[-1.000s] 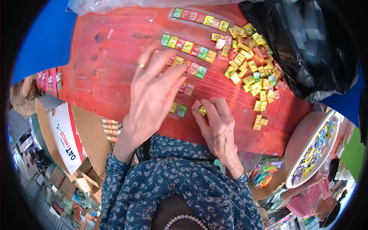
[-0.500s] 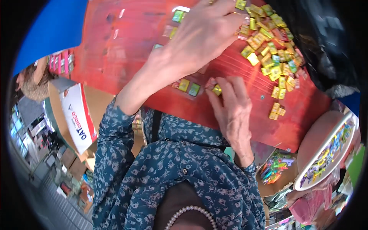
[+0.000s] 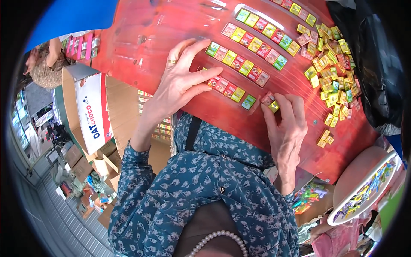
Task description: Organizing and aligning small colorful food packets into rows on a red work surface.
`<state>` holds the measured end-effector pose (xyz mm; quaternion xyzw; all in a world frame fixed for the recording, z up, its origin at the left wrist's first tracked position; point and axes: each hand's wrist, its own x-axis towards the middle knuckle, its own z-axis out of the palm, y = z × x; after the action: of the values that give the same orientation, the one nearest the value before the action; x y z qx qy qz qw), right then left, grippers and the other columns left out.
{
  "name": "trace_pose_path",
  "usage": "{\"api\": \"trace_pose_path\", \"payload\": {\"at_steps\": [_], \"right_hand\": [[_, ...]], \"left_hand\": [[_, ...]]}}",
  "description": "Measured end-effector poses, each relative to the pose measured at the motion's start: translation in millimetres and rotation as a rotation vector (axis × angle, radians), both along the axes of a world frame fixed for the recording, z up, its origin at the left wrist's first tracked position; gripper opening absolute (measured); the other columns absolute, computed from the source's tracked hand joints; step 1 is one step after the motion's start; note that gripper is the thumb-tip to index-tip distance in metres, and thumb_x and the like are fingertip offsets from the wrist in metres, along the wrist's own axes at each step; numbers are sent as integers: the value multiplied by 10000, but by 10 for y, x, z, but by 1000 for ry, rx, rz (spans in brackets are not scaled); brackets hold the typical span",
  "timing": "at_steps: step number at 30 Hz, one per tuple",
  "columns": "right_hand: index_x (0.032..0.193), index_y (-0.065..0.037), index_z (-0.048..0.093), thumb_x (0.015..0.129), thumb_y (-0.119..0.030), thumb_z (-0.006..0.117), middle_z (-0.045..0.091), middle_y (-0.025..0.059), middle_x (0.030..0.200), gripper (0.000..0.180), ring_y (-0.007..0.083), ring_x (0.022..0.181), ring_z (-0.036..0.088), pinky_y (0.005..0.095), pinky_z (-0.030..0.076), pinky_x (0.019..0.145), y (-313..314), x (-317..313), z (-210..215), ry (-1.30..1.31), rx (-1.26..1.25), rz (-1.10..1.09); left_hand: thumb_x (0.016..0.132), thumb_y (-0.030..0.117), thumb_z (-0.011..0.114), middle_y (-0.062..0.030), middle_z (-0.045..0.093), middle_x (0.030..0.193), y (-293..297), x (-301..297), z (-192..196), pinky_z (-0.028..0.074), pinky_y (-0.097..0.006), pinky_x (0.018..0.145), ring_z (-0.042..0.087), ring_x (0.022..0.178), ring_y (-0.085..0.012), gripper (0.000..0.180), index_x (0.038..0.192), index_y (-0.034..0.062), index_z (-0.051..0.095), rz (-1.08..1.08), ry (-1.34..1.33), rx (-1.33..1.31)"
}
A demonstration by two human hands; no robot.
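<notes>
Several small printed boxes in red, pink, yellow and green sit in rows in clear plastic trays on a red table [image 3: 141,55]. My left hand [image 3: 182,75] is over the left end of the nearest tray [image 3: 253,104]. Its thumb and index finger close about a small red box [image 3: 213,81] in that row, while its other fingers stretch apart. To the right of that tray, my right hand [image 3: 289,122] pinches two small boxes, a pinkish-red one [image 3: 268,99] and a yellow one [image 3: 274,106], between thumb and fingertips.
A loose pile of small boxes [image 3: 332,73] lies at the right, beside a black plastic bag [image 3: 376,68]. A white basin [image 3: 357,180] of colourful pieces stands at lower right. An open cardboard carton [image 3: 92,111] is at the left. Another person [image 3: 49,64] is at far left.
My left hand has come back from the far pile to the nearest tray's left end, uncovering the farther rows. My right hand still pinches its small boxes. The view has shifted.
</notes>
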<state>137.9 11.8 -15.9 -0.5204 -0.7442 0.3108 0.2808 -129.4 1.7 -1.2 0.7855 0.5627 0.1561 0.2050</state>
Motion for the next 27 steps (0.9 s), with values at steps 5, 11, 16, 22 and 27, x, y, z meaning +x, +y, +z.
{"api": "trace_pose_path", "payload": {"at_steps": [5, 11, 16, 22, 27], "right_hand": [[1045, 39, 637, 749, 19, 773, 583, 157, 983, 327, 333, 826, 632, 392, 530, 672, -21, -19, 25, 10, -43, -40], [1050, 40, 639, 747, 10, 779, 583, 157, 985, 335, 331, 823, 632, 392, 532, 672, -19, -15, 18, 0, -44, -29], [1048, 41, 638, 747, 9, 779, 582, 156, 980, 334, 331, 822, 631, 390, 533, 674, -2, -17, 25, 0, -32, -20], [1042, 38, 638, 742, 17, 779, 582, 154, 976, 332, 330, 818, 631, 389, 530, 667, 0, -20, 23, -16, -17, -21], [1039, 36, 640, 748, 15, 779, 582, 154, 978, 323, 331, 808, 631, 389, 530, 662, -6, -27, 36, -21, -23, -24]], "left_hand": [[711, 118, 780, -129, 397, 1501, -25, -14, 0, 332, -478, 1120, 333, 1371, -383, 478, 1183, 160, 715, 19, 45, 12], [684, 162, 804, -145, 473, 1413, -49, 51, 67, 364, -465, 1076, 388, 1318, -382, 509, 1175, 90, 688, 38, 98, 111], [665, 236, 827, -133, 558, 1246, -218, 67, 46, 389, -447, 1022, 465, 1226, -366, 535, 1140, 39, 680, 81, 166, 180], [678, 323, 821, -159, 521, 1328, -389, 170, -61, 292, -622, 1084, 408, 1314, -370, 653, 1235, 41, 632, 90, 238, 149], [697, 330, 809, -171, 483, 1409, -497, 249, -131, 282, -603, 1099, 383, 1351, -388, 704, 1306, 49, 594, 118, 217, 104]]}}
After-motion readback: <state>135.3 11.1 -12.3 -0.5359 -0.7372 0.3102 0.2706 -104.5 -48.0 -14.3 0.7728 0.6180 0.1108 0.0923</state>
